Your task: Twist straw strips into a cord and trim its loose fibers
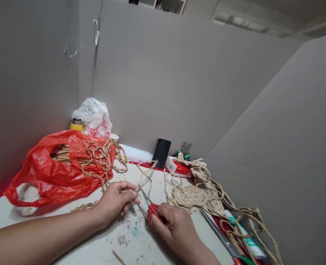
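Observation:
My left hand (121, 200) pinches a braided straw cord (151, 180) between thumb and fingers above the white table. From the pinch the cord runs back toward the phone. My right hand (176, 224) is closed round the red handles of a pair of scissors (153, 210). The scissor blades point up and left, with their tips close beside the cord at my left fingertips. Whether the blades touch the cord I cannot tell. Just right of the scissors lies a coiled woven straw piece (189, 195).
A red plastic bag (38, 158) of straw stands left, more braided cord (104, 156) draped over it. A black phone (161, 151) leans at the back. Large shears (218, 232) and tangled cord (258, 221) lie right. Straw scraps (122, 240) litter the white table (93, 246). Grey partitions surround it.

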Demonstrator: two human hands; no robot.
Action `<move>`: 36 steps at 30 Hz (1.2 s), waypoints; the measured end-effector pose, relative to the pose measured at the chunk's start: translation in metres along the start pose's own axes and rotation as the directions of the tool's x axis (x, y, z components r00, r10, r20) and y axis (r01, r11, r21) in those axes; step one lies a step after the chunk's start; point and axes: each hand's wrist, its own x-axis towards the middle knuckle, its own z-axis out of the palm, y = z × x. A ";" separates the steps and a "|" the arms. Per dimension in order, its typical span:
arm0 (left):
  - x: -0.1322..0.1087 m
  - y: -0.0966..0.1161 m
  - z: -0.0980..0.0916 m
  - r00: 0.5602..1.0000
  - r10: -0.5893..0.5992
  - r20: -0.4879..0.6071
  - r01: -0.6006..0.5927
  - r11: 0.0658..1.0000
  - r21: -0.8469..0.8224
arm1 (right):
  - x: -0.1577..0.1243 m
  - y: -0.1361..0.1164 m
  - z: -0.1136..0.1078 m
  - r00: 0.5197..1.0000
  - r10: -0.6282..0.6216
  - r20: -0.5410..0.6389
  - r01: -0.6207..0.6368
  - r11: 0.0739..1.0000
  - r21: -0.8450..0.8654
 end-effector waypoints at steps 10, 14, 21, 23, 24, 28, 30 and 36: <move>0.001 0.005 -0.001 1.000 -0.002 -0.025 0.000 0.997 -0.074 | 0.005 0.001 -0.004 0.995 0.066 0.073 -0.068 0.997 0.032; 0.001 0.005 0.000 1.000 -0.011 -0.028 0.009 0.998 -0.065 | 0.006 -0.001 -0.007 0.992 0.074 0.097 -0.075 0.997 0.008; -0.001 0.004 0.000 0.999 -0.032 -0.020 0.031 0.999 -0.036 | 0.003 0.000 -0.004 0.994 0.059 0.087 -0.057 0.998 -0.024; -0.001 0.002 0.000 0.999 -0.029 -0.026 0.028 0.999 -0.034 | 0.003 0.000 -0.004 0.996 0.052 0.069 -0.049 0.998 -0.041; 0.000 0.001 0.000 0.999 -0.030 -0.028 0.029 0.999 -0.035 | 0.002 0.000 -0.004 0.997 0.049 0.060 -0.046 0.998 -0.050; 0.001 0.000 0.000 0.998 -0.045 -0.032 0.044 0.999 -0.026 | 0.002 -0.003 -0.005 0.997 0.044 0.059 -0.039 0.996 -0.075; 0.002 -0.001 -0.001 0.999 -0.040 -0.034 0.040 0.999 -0.017 | 0.002 -0.004 -0.006 0.996 0.049 0.074 -0.043 0.996 -0.082; 0.003 -0.004 -0.001 0.999 -0.014 -0.032 0.015 0.999 0.036 | 0.003 -0.007 -0.007 0.994 0.051 0.097 -0.043 0.996 -0.080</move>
